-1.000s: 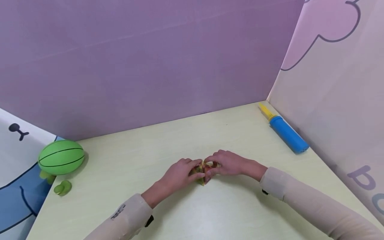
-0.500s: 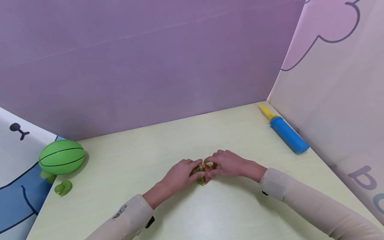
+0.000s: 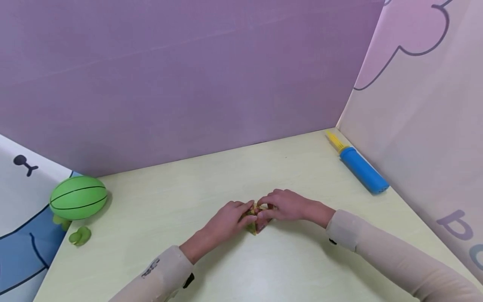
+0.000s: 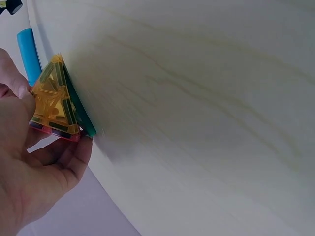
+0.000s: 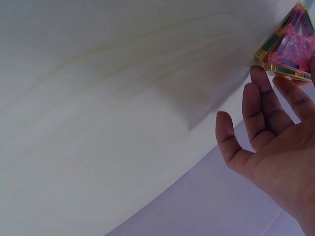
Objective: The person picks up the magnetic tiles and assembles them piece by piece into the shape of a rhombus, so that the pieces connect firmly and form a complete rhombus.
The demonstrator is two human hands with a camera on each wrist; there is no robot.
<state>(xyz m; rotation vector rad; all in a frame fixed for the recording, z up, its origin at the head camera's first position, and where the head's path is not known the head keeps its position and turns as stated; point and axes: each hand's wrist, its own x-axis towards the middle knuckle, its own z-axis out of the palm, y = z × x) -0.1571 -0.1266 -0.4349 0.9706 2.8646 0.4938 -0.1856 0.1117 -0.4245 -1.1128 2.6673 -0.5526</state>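
Observation:
In the head view, a small pyramid of see-through triangular magnetic tiles [image 3: 252, 228] stands on the table in front of me. My left hand [image 3: 224, 220] holds its left side between thumb and fingers. From the right, my right hand [image 3: 288, 204] pinches it near the top, thumb on the pink face. The left wrist view shows a yellow-orange tile [image 4: 53, 105] facing that camera, a green tile [image 4: 81, 115] behind it and a pink edge below. A pink tile [image 5: 293, 46] faces the right wrist camera, where the other right fingers spread beside it.
A green ball with black lines [image 3: 78, 198] lies at the table's left edge, a small green curled figure [image 3: 80, 236] in front of it. A blue hand pump [image 3: 363, 170] with a yellow nozzle lies by the right wall. A purple panel [image 3: 181, 84] borders the back.
Both hands stay nearly in place. The right thumb has shifted slightly, and more of the pink face shows below it, angled further to the right.

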